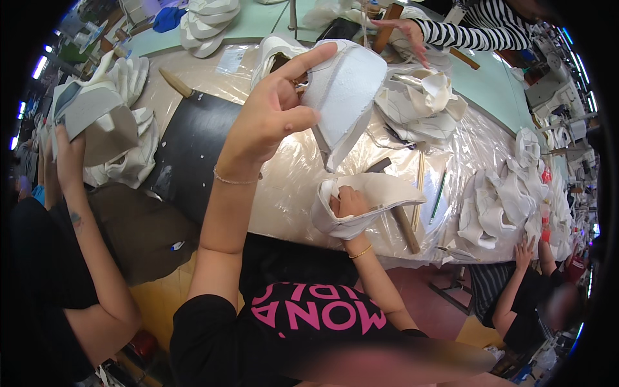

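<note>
Raised over the table, my left hand [274, 113] grips a white shoe upper [345, 90] by its edge, thumb and forefinger spread along its near side. The upper's narrow end points down. Lower and nearer to me, my right hand [349, 202] is tucked into the opening of a second white shoe upper [390, 189]. Its fingers are curled against the inside, and the fingertips are partly hidden by the wall. The second upper lies sideways, its pointed end toward the right. The two uppers are close together, one above the other.
Plastic film covers the table [274, 209]. A black mat [196, 138] and a wooden-handled tool [175, 84] lie left. A wooden stick [406, 229] and a green pencil [439, 197] lie right. Upper piles [422, 106] stand around. Co-workers' hands, one in a striped sleeve [474, 29], work nearby.
</note>
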A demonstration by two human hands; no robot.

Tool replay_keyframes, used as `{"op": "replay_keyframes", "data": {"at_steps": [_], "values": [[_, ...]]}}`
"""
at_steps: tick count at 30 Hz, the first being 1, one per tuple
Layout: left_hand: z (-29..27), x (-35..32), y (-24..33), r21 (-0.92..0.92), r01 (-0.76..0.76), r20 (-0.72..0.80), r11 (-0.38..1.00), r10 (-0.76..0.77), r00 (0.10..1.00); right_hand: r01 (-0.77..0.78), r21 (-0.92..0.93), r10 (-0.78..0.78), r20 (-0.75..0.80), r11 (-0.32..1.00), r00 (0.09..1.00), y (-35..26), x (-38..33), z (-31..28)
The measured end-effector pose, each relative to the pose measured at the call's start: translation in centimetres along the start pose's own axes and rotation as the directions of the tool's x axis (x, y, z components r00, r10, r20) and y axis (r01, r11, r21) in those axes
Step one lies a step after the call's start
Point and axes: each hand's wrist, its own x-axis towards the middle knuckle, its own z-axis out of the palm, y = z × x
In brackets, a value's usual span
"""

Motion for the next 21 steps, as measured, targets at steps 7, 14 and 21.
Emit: {"op": "replay_keyframes", "data": {"at_steps": [7,14,21], "values": [[-0.5,3.7,-0.5,0.004,-0.049,0.091,0.999,0.049,0.995,0.036,0.038,-0.033,-0.08,0.999,0.996,0.0,0.2,-0.1],[0.6,12.2,-2.3,0.22,-0.053,0.043,0.974,0.045,0.998,0.008,0.032,-0.007,-0.045,0.999,0.999,0.0,-0.1,0.1],[2.7,15.5,-4.3,0.164,-0.13,0.049,0.978,0.123,0.991,0.039,0.008,-0.038,-0.084,0.999,0.996,0.2,0.0,0.1]]}}
